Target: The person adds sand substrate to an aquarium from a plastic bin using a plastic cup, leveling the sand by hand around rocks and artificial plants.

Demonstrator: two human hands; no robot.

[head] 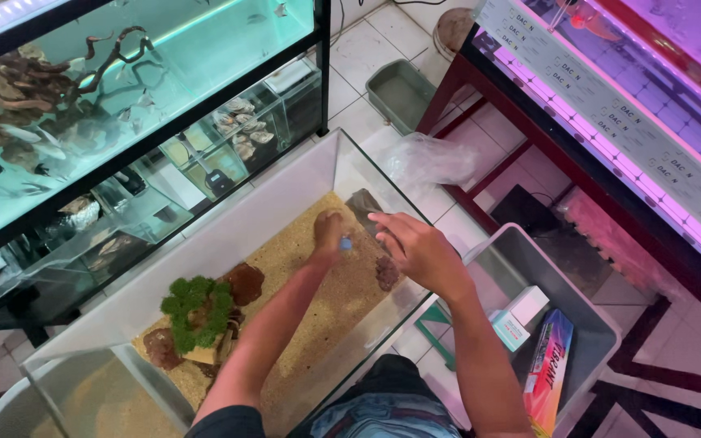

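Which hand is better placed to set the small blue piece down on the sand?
Left. The left hand is low inside the glass tank, on the sand, apparently pinching the small blue piece. The right hand hovers open beside it.

**Count of things in and around the glass tank**

One glass tank (285, 191) on the floor. Inside it: three brown rocks (244, 283), one green moss clump (196, 302). Two hands (419, 250). One grey bin (590, 312) holding two boxes (549, 369). One green tub (403, 93).
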